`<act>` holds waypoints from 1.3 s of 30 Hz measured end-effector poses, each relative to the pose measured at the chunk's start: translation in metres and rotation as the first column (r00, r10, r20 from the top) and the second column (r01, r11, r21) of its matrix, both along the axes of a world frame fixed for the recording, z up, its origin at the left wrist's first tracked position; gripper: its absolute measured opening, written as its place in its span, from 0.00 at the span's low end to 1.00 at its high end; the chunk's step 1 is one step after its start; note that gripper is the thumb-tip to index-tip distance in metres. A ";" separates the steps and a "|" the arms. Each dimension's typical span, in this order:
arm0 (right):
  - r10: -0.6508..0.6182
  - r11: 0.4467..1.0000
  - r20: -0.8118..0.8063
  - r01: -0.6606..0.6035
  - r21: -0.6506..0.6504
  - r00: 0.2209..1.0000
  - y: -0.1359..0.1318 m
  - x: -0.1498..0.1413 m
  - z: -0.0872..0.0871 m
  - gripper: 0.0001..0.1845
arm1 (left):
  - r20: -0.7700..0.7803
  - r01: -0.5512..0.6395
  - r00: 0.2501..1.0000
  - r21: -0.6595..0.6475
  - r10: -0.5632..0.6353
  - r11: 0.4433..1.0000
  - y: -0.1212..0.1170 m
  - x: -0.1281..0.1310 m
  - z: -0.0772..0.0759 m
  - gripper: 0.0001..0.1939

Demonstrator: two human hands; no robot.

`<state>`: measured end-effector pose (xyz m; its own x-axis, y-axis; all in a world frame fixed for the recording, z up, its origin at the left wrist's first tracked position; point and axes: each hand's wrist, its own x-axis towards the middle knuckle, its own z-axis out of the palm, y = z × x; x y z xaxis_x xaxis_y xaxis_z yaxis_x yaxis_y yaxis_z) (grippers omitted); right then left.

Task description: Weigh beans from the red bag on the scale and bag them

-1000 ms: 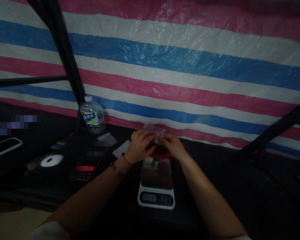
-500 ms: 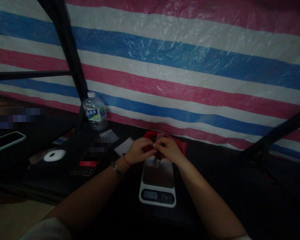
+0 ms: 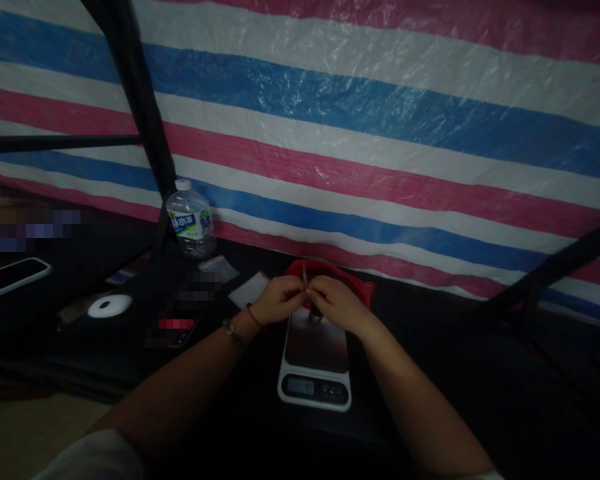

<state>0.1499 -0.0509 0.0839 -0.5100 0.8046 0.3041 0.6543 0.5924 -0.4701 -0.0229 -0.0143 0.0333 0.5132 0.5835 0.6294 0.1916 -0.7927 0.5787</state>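
My left hand (image 3: 279, 300) and my right hand (image 3: 330, 301) meet above the far end of a white kitchen scale (image 3: 315, 363), fingers closed together. Between them they pinch a small clear plastic bag (image 3: 305, 275), seen edge-on, with dark contents I cannot make out. A red bag or bowl (image 3: 353, 281) lies just behind the hands. The scale's steel platter reflects the hands, and its display faces me.
A water bottle (image 3: 191, 220) stands at the back left beside a black pole (image 3: 140, 113). Small clear bags (image 3: 219, 268), a white round puck (image 3: 110, 305), a phone (image 3: 11, 277) and a dark device lie on the black table. A striped tarp (image 3: 380, 133) hangs behind.
The clear bag was held up and spread above the hands; now it is lowered and pinched narrow between the fingertips. The hands have closed together, and the red bag behind them shows.
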 end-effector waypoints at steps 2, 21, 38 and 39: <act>-0.046 0.997 0.046 0.043 0.059 0.998 -0.002 -0.003 0.002 0.11 | 0.034 -0.037 0.999 -0.009 0.037 0.999 0.000 0.002 -0.002 0.13; -0.172 0.948 0.079 0.143 0.286 0.982 0.002 -0.005 -0.012 0.17 | -0.100 -0.328 0.932 0.170 0.348 0.929 -0.012 0.008 -0.001 0.11; -0.004 0.999 0.009 0.003 0.047 1.000 0.005 -0.005 -0.015 0.07 | -0.203 -0.085 0.965 0.352 0.165 0.932 0.002 -0.014 0.012 0.32; -0.001 0.999 -0.018 0.001 0.038 1.000 0.004 -0.006 -0.014 0.07 | -0.212 -0.090 0.962 0.341 0.170 0.936 0.002 -0.014 0.012 0.30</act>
